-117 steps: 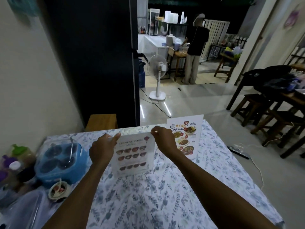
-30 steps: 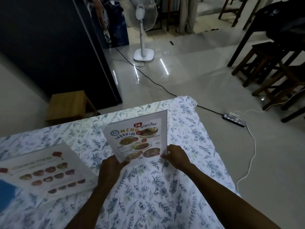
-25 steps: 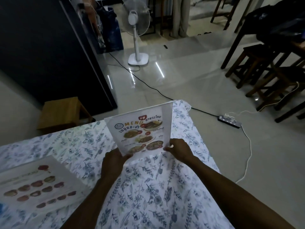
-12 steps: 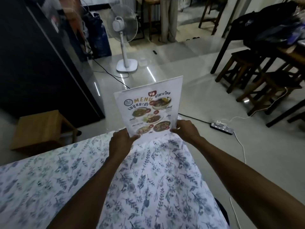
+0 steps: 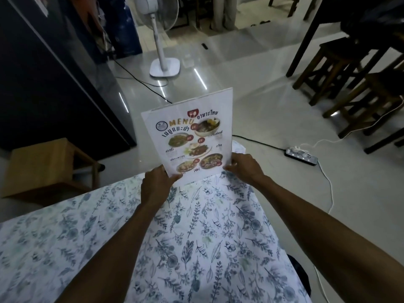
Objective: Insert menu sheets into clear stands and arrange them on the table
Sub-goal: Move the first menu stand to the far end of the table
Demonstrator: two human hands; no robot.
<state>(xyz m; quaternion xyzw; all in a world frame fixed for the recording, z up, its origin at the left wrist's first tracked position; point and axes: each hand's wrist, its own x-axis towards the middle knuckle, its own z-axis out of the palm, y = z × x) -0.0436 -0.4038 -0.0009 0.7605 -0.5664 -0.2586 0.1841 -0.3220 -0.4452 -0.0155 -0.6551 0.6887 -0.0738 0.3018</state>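
A clear stand with a Thai food menu sheet (image 5: 192,136) in it is held upright above the far edge of the table (image 5: 196,248), which has a white cloth with blue leaf print. My left hand (image 5: 155,185) grips the stand's lower left corner. My right hand (image 5: 244,166) grips its lower right corner. The second stand with the Chinese food menu is out of view.
Beyond the table edge lies bare tiled floor with a white pedestal fan (image 5: 162,62), a black cable and a power strip (image 5: 301,156). A wooden stool (image 5: 43,167) stands at the left by a dark cabinet (image 5: 43,73). Dark wooden stools (image 5: 349,68) stand at the right.
Both hands lifted the Thai menu stand off the cloth and carried it out over the table's far edge. The Chinese menu stand has left the view as my head turned right.
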